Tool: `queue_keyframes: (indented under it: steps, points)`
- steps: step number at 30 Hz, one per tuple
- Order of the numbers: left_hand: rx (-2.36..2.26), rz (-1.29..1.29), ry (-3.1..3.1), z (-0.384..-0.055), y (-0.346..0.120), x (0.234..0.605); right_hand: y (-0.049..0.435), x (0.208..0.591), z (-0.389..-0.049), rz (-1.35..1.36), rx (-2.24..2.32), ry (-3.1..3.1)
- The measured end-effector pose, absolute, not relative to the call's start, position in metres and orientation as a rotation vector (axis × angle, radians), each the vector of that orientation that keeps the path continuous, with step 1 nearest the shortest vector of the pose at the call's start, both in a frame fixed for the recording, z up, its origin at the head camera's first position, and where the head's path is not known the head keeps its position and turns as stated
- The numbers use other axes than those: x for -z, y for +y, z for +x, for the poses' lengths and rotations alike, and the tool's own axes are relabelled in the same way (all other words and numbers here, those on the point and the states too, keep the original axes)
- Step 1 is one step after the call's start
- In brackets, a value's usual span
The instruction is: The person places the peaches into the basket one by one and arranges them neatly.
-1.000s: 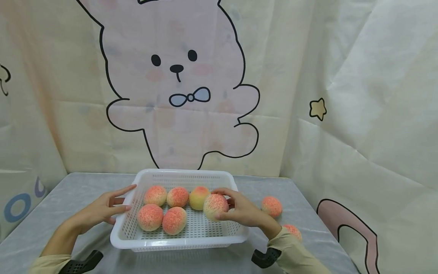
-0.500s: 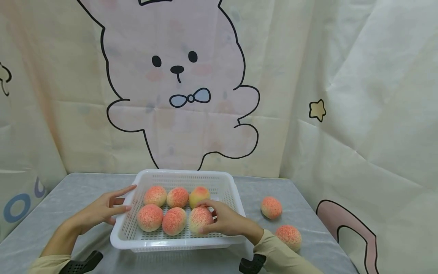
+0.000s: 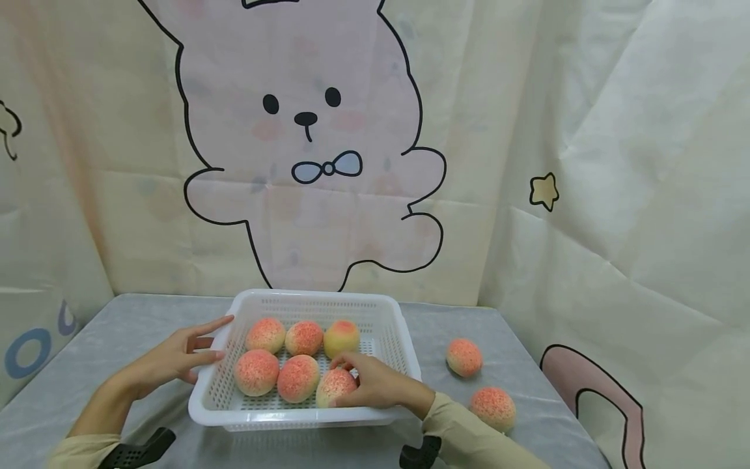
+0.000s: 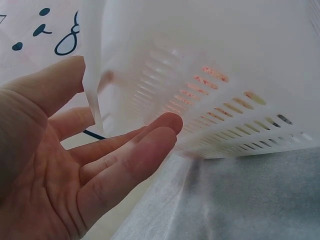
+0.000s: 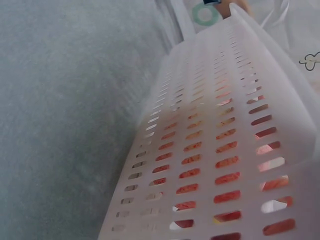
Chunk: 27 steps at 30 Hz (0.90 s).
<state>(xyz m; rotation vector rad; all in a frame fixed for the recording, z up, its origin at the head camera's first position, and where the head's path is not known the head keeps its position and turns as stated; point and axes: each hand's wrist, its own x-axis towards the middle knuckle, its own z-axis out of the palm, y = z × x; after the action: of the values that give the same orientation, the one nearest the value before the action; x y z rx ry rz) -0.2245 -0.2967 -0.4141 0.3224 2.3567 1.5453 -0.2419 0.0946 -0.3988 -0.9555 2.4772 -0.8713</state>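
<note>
A white slotted plastic basket (image 3: 310, 414) stands on the table with several red-speckled peaches (image 3: 256, 372) in two rows inside it. In the back row, the rightmost peach (image 3: 342, 338) is yellower. My right hand (image 3: 375, 383) reaches over the front rim and holds a peach (image 3: 335, 387) low in the basket, beside the front row. My left hand (image 3: 172, 359) rests at the basket's left side with fingers spread and fairly straight, some touching the rim. From the left wrist, this hand (image 4: 95, 160) shows against the outer wall (image 4: 225, 45). My right hand is hidden in the right wrist view.
Two peaches lie on the grey-covered table to the right of the basket: one farther back (image 3: 465, 357), one nearer (image 3: 493, 409). A printed cloth backdrop (image 3: 316, 215) hangs behind the table. Each wrist wears a black device (image 3: 420, 452).
My right hand has moved left and toward the front rim, lowering its peach beside the front row. My left hand has stayed at the basket's side.
</note>
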Motion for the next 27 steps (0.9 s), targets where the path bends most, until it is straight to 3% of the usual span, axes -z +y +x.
queue_keyframes:
  steps: [27]
  points:
    - [-1.557, 0.357, 2.341, -0.2245, -0.2973, 0.4145, 0.0968, 0.3899, -0.2419, -0.933, 0.771, 2.304]
